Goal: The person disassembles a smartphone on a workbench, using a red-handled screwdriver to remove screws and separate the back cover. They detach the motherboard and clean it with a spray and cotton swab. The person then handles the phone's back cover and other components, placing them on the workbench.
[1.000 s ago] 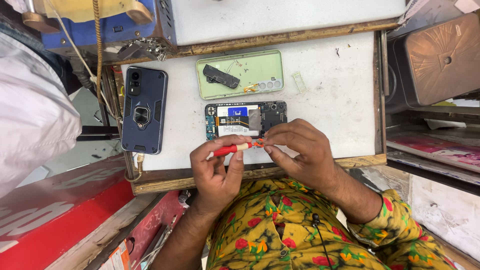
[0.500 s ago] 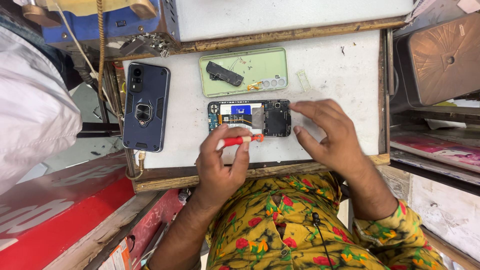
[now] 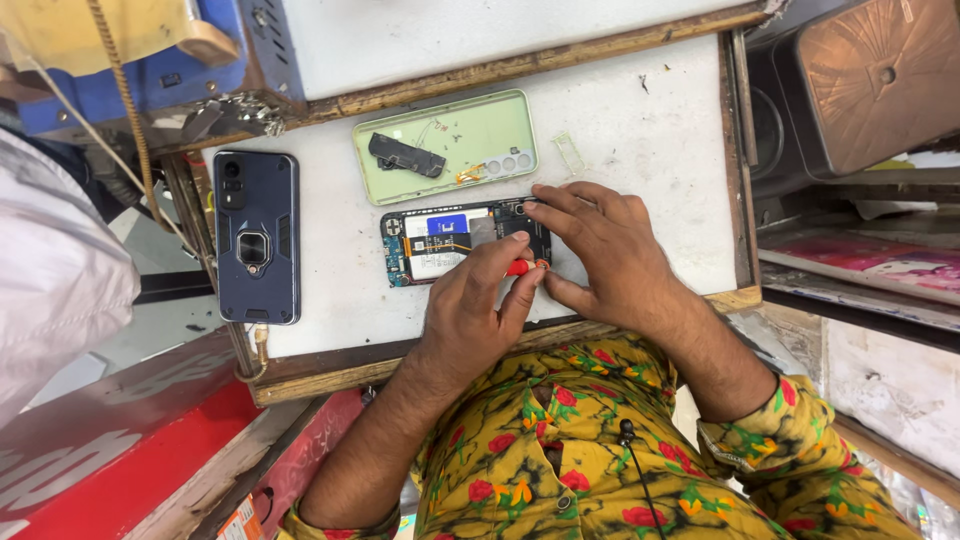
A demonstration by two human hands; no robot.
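Observation:
An opened phone (image 3: 440,245) with its back off lies flat on the white worktop (image 3: 640,130), its board and battery exposed. My left hand (image 3: 470,315) grips a small red-handled screwdriver (image 3: 518,267) at the phone's lower right edge. My right hand (image 3: 610,250) rests over the phone's right end, fingertips on the dark camera area and thumb beside the screwdriver tip. The tip itself is hidden between my fingers.
A pale green back cover (image 3: 445,145) holding a black part (image 3: 405,155) lies just beyond the phone. A dark blue cased phone (image 3: 257,235) lies at the left. A small clear frame piece (image 3: 570,155) sits near the cover. A copper-coloured box (image 3: 870,80) stands at the right.
My right hand let go of the screwdriver, swung out to the right, then came back onto the phone's right end. My left hand brought the screwdriver up to the phone's edge.

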